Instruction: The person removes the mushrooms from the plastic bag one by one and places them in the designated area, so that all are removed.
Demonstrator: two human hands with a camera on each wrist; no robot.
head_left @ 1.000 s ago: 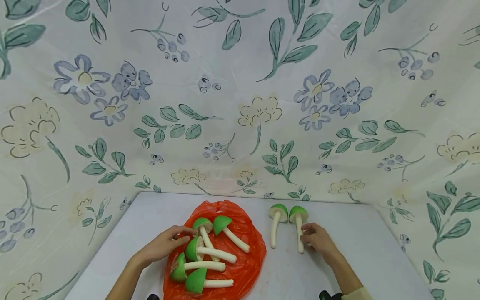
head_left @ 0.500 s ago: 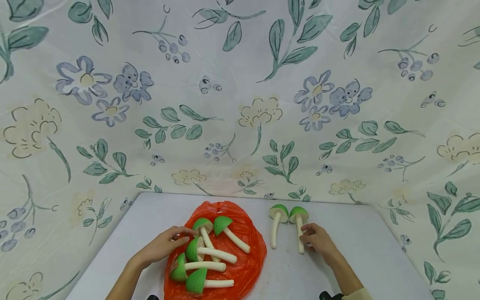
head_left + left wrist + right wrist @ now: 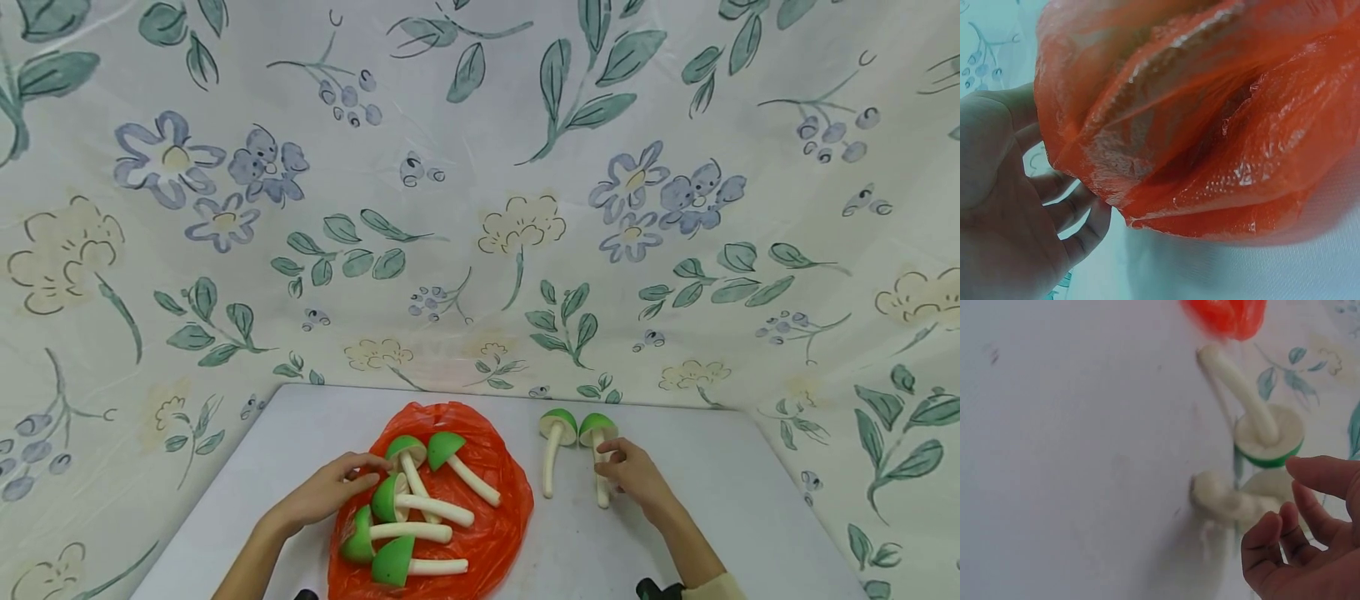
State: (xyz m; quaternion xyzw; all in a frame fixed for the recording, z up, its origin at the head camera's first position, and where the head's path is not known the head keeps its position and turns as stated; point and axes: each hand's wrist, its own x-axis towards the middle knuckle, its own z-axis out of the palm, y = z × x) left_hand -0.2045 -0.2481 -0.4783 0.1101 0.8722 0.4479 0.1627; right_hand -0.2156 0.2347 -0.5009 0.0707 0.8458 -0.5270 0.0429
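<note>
Two green-capped model mushrooms with white stems lie side by side at the table's right. My right hand is over the stem of the nearer-right mushroom; in the right wrist view its thumb and loosely bent fingers are spread apart, not closed round the stem. To the left lies the other mushroom. My left hand is at the left rim of a red plastic bag, fingers loosely extended against its edge, fingertips partly hidden behind the film. Several similar mushrooms lie on the bag.
A white table carries everything. Its back edge meets a floral cloth that hangs behind and at both sides. Dark wrist-camera parts show at the bottom edge.
My right hand has shifted slightly up along the right mushroom's stem, toward its cap. My left hand, the bag and the mushrooms stay where they were.
</note>
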